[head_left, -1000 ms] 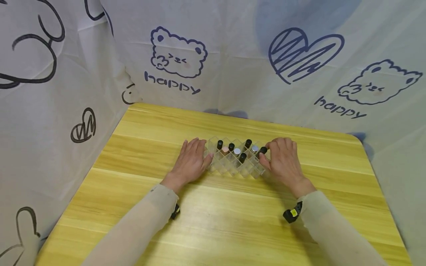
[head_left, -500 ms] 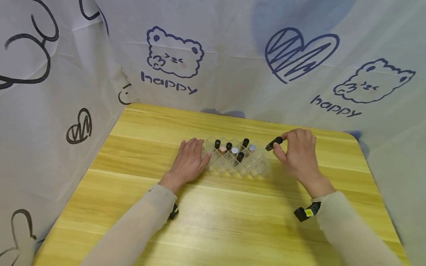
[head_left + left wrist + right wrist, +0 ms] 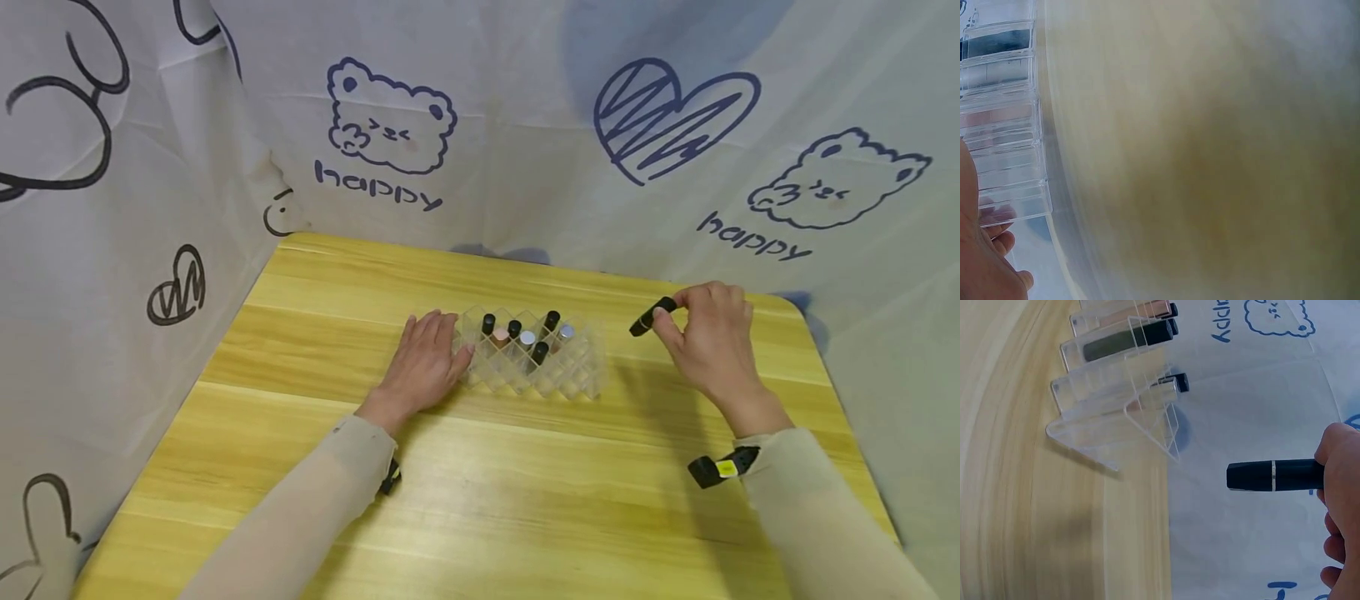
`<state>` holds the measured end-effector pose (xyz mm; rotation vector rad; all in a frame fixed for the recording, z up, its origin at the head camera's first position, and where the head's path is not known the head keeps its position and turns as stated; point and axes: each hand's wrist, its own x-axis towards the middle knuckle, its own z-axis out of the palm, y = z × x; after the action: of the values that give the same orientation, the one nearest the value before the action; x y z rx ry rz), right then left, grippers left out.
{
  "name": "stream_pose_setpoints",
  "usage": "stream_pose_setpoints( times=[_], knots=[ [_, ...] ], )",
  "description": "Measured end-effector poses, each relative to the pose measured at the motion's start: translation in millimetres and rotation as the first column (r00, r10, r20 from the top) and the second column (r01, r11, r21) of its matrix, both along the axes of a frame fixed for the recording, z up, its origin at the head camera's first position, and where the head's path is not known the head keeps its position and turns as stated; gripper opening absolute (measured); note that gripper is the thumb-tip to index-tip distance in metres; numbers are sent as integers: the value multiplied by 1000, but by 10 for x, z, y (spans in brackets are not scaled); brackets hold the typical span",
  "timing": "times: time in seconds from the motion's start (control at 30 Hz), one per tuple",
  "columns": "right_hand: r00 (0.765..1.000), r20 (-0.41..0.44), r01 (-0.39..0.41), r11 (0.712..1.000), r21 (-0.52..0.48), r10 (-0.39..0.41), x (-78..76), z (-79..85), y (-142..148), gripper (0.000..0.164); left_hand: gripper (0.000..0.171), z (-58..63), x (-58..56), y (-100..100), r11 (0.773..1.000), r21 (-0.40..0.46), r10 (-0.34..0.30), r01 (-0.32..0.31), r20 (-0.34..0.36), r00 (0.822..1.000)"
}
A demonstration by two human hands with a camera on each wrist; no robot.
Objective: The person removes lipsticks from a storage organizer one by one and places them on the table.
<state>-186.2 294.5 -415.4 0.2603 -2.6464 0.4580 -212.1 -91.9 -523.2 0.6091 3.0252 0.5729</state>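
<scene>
A clear plastic lipstick organizer (image 3: 555, 379) with diamond-shaped compartments stands on the table. Several tubes stand in it, such as a black-capped one (image 3: 539, 353) and a silver-topped one (image 3: 567, 332). My left hand (image 3: 422, 362) holds the organizer's left end, thumb over the near side and fingers along the outer side. Off to the right, my right hand (image 3: 712, 342) pinches a black lipstick (image 3: 652, 317) between thumb and fingers, raised above the table. In the right wrist view the lipstick (image 3: 1272, 475) shows a thin silver band and lies nearly level, apart from the organizer.
The yellow wood-grain table (image 3: 480, 500) extends in front of the organizer and to both sides. White cloth (image 3: 525, 167) with drawn bears and hearts hangs behind the table and at its sides. A black wrist camera (image 3: 708, 472) sits at the right cuff.
My right hand has drawn the lipstick out of the organizer's right end and carried it up and to the right. The left hand has stayed at the left end.
</scene>
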Motion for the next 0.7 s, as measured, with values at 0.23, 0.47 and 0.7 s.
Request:
stream_pose_setpoints(
  times=[0.23,0.47,0.7],
  knots=[
    [997,-73,-3,999,43,6,-4,-64,78,28,67,0,2,-4,1000,1,-2,2,1,1000],
    [992,-122,-18,999,42,23,-9,-131,128,31,68,6,5,-4,1000,2,0,0,10,1000],
    [998,-61,30,1000,10,-29,-24,-190,208,30,68,19,10,-8,1000,4,1,-1,20,1000]
  ],
)
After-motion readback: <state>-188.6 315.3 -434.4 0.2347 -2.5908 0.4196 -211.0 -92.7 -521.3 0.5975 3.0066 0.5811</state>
